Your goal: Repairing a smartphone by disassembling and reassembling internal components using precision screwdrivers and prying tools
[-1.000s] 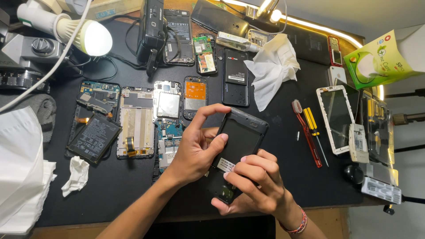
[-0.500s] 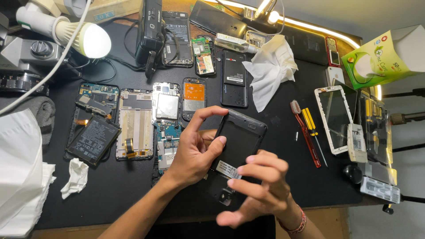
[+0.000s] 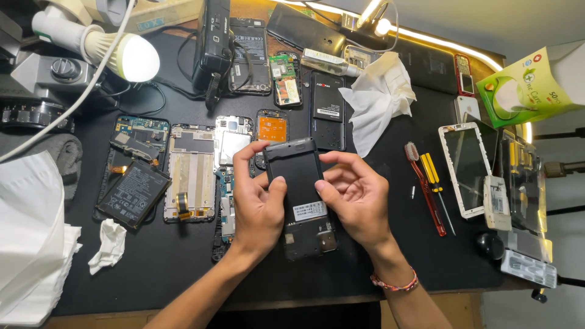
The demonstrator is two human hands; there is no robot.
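A black phone body (image 3: 300, 183) with its back off lies upright between both hands, over a black mat (image 3: 158, 268). My left hand (image 3: 256, 198) grips its left edge, thumb pressed on the black battery area. My right hand (image 3: 356, 195) holds the right edge, thumb beside a white sticker (image 3: 309, 211) on the phone. The phone's lower end (image 3: 311, 237) shows bare circuit parts.
Several opened phones and boards (image 3: 190, 170) lie left of the hands, with a loose battery (image 3: 133, 192). A red brush (image 3: 425, 186) and yellow screwdriver (image 3: 436, 186) lie right, then a white phone frame (image 3: 466, 167). Tissue (image 3: 378, 100), a lit bulb (image 3: 134, 58) and a green box (image 3: 527, 91) sit farther back.
The phone turned from tilted to upright. My right hand came off the phone's lower end and moved up to grip its right edge.
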